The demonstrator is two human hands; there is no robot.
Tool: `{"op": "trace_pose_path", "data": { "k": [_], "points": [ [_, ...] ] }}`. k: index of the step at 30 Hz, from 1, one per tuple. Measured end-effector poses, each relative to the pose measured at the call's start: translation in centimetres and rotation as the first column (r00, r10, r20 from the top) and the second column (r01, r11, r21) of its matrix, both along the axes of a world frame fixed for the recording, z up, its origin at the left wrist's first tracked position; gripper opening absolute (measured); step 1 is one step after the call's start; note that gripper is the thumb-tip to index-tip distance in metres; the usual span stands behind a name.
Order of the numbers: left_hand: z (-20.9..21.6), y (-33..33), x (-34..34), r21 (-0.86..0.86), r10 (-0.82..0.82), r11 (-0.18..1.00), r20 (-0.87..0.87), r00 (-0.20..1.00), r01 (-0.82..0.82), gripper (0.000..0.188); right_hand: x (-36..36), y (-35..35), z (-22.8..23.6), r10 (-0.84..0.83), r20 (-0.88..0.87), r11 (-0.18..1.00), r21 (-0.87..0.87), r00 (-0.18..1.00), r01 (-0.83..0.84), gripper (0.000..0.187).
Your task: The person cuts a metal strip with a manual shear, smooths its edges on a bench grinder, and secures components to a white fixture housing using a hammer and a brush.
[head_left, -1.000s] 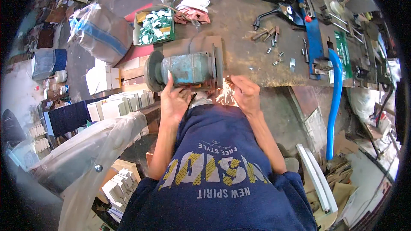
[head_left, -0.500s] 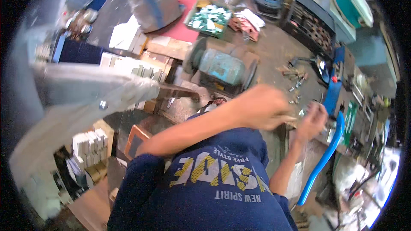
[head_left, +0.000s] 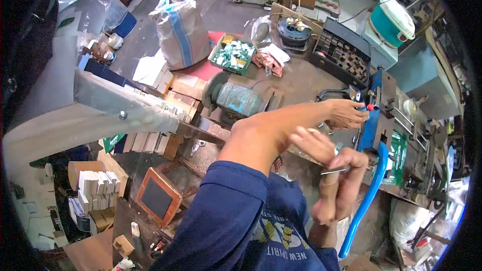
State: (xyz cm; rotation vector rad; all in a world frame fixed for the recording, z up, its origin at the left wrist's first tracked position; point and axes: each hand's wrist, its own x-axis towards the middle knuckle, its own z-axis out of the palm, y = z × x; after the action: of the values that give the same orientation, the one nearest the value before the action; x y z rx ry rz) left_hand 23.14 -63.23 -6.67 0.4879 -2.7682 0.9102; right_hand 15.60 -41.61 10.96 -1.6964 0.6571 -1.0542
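My left arm stretches across to the right. My left hand (head_left: 346, 114) has its fingers extended beside the red knob (head_left: 370, 107) of a blue bench tool (head_left: 374, 125), and I see nothing held in it. Closer to my body, my right hand (head_left: 334, 183) is raised with its fingers bent, pinching a small thin metal piece (head_left: 333, 171). A long blue curved handle (head_left: 369, 206) runs down from the bench tool, to the right of my right hand. Beyond my left wrist lies a dark bent metal tool (head_left: 331, 93).
A worn blue bench grinder (head_left: 238, 98) sits left of my arm. Behind it are a box of green-white pieces (head_left: 233, 55) and a striped sack (head_left: 181, 30). A black case (head_left: 341, 50) of metal blocks stands far right. Plastic-covered sheet (head_left: 115, 115) juts in at left.
My left hand has moved away from my right hand, forward and right to the blue bench tool. My right hand has come nearer with the metal piece. The view has shifted.
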Motion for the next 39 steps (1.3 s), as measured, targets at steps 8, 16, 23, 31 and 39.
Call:
{"op": "trace_pose_path", "data": {
  "k": [8, 16, 23, 31, 39],
  "points": [
    [-2.4, 0.6, -2.8, 0.018, 0.012, 1.0, -0.003, 1.0, -0.012, 0.05, 1.7, 0.2, 0.8, 0.349, 0.145, 0.936, -0.005, 0.926, -0.352, 0.014],
    [-7.9, 3.1, -4.9, -0.153, -0.019, 0.988, -0.088, 0.996, 0.005, 0.045, 2.1, 4.2, 4.4, 0.546, 0.181, 0.808, 0.144, 0.818, -0.571, 0.015],
    [-5.9, 5.7, -8.1, -0.006, -0.304, 0.953, -0.052, 0.951, 0.304, 0.052, 3.1, 9.9, 1.8, 0.371, 0.591, 0.786, 0.212, 0.717, -0.581, 0.015],
    [-8.4, 12.6, -11.0, 0.015, -0.561, 0.827, -0.057, 0.826, 0.562, 0.046, 7.9, 18.9, 1.9, -0.212, 0.532, 0.916, 0.401, 0.82, -0.024, 0.022],
    [5.5, 33.6, -14.8, 0.634, 0.128, -0.055, -0.762, 0.635, 0.772, 0.021, 2.4, 27.2, -2.2, -0.784, 0.62, 0.488, 0.626, -0.01, 0.608, 0.027]
  ]
}}
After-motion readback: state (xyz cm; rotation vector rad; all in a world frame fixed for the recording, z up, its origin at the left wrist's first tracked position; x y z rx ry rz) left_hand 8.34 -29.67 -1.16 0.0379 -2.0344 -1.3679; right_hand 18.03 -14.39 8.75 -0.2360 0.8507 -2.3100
